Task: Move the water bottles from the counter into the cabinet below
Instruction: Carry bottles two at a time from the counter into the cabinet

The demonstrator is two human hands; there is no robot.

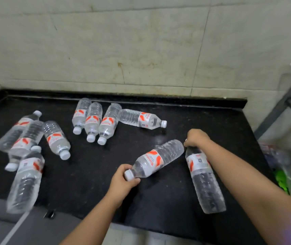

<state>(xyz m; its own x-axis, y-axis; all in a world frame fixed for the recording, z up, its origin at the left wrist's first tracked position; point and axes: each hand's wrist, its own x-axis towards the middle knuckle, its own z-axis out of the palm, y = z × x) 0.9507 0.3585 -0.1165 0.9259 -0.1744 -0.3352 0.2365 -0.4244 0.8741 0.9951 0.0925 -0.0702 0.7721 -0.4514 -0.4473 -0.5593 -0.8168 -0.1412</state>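
Left hand (pixel 121 181): fingers clamped on the capped neck of one water bottle (pixel 157 160). Right hand (pixel 196 138): fingers clamped on the top of a second bottle (pixel 203 179). Remaining bottles (pixel 93 121) lie on the black table (pixel 203 117), beyond and left of both hands.

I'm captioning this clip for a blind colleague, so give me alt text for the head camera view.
Each of a person's hands grips a clear water bottle by its cap end over a black counter: the left hand one bottle, the right hand another. Eight more bottles lie scattered behind and to the left, before a tiled wall.
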